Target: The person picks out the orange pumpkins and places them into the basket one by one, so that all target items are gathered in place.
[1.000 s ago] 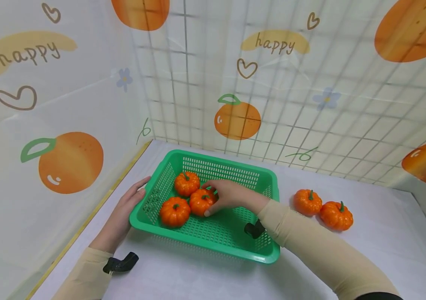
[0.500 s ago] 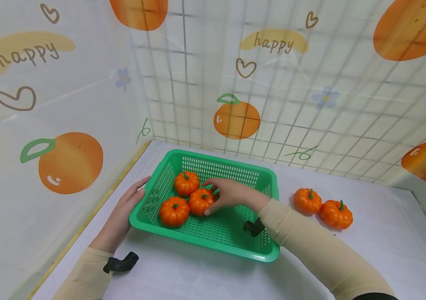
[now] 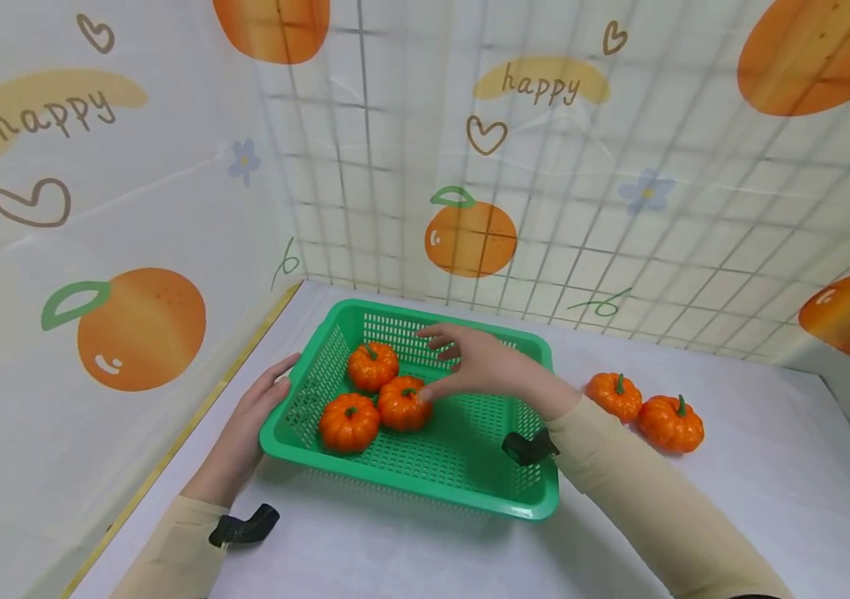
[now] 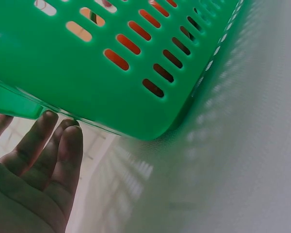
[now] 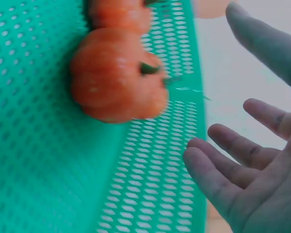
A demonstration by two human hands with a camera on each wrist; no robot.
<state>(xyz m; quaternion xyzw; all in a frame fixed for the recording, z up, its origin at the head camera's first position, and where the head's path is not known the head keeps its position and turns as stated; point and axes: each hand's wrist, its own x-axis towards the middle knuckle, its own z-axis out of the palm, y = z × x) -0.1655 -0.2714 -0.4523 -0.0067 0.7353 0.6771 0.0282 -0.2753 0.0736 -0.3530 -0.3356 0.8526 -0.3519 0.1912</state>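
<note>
Three small orange pumpkins sit together in the left half of a green plastic basket [image 3: 425, 491]: a back pumpkin [image 3: 373, 367], a front pumpkin [image 3: 348, 423] and a right-hand pumpkin [image 3: 402, 405]. Above the basket, my right hand [image 3: 481, 366] is spread, thumb and fingers apart, with nothing held. The right wrist view shows a gap between its fingertips and the nearest pumpkin [image 5: 111, 77]. My left hand [image 3: 249, 424] lies along the basket's left side; in the left wrist view its straight fingers [image 4: 63, 150] touch the rim from outside.
Two more pumpkins, a nearer one [image 3: 670, 424] and a farther one [image 3: 615, 396], lie on the white table [image 3: 762, 491] right of the basket. Behind stands a wire grid [image 3: 582, 208] covered by a sheet printed with oranges. A yellow strip [image 3: 185, 433] edges the table's left side.
My right hand has let go of the right-hand pumpkin, opened wider and risen up and to the right. That pumpkin stays in place. My left hand and the basket have hardly moved.
</note>
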